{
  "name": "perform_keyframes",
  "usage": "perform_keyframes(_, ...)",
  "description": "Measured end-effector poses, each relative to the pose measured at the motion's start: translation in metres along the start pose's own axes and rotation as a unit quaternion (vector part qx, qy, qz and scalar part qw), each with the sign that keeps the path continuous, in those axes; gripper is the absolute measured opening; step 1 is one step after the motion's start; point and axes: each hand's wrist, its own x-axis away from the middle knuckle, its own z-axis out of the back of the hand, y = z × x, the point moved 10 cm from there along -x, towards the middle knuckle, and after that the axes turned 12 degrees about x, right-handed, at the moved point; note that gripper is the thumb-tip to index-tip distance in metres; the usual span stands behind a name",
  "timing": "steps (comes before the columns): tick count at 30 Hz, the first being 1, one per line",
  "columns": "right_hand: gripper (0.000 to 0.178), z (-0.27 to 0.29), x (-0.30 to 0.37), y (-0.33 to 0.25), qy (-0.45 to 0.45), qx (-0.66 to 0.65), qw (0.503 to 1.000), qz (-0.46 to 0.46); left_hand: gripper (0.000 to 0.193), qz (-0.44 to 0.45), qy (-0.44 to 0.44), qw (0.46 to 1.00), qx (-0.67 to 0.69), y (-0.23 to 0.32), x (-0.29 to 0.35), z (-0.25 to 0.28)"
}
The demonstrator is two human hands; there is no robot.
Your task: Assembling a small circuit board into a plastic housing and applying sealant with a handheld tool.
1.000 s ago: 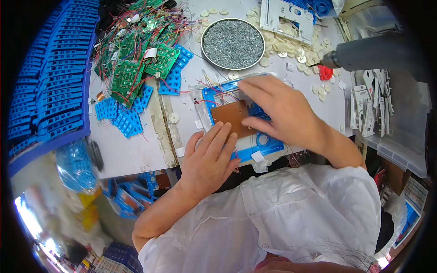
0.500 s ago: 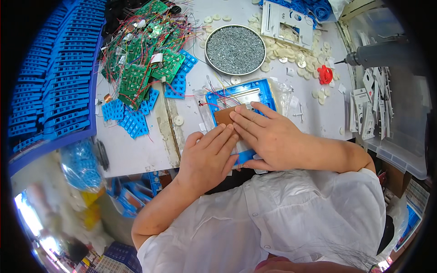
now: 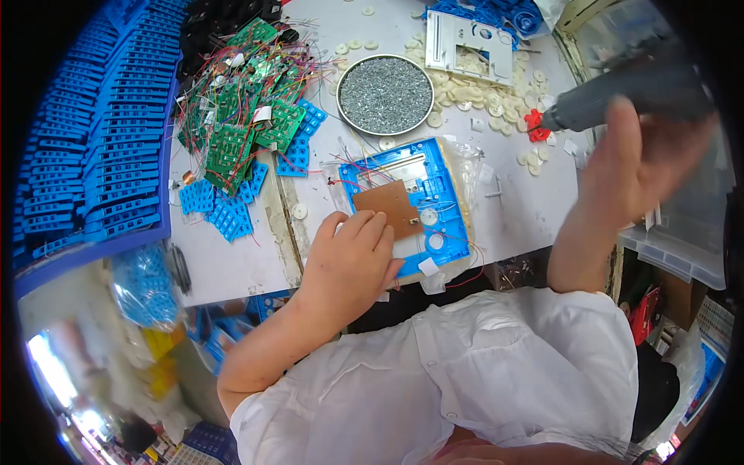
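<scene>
Head view, down onto a white table [image 3: 519,205]. Left hand [image 3: 345,260] just left of centre, palm down, flat and unclenched, fingers slightly bent over the lower left edge of a brown board [image 3: 389,203]; no grip visible. Brown board at centre of frame, lying askew across an open blue case [image 3: 452,190], with thin wires [image 3: 457,246] around it. Right hand [image 3: 629,182] at upper right, blurred, open, thumb raised well apart from fingers, right up by a grey electric screwdriver [image 3: 593,105]; contact between the two, cannot tell. Small red piece [image 3: 535,128] beside the tool's tip. Above the case, a round dish [image 3: 386,133] full of small metal bits [image 3: 385,93]; to its right, scattered cream discs [image 3: 457,94] and a white plate [image 3: 444,43]. Upper left, heaped green circuit boards [image 3: 229,147] beside blue keypads [image 3: 230,217]; far left, stacked blue parts [image 3: 101,147] in a bin [image 3: 166,209].
</scene>
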Motion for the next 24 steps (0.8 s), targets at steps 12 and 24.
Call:
perform_keyframes(12, 0.058, -0.088, 0.024, 0.049, -0.366, -0.249, 0.861, -0.250, 0.011, 0.075, -0.017, 0.993, -0.092, -0.145, -0.169, 0.013)
perform_keyframes(24, 0.051, -0.077, 0.027, 0.043, -0.389, -0.135, 0.894, -0.176, 0.017, 0.038, 0.138, 0.979, -0.143, -0.136, -0.185, 0.039)
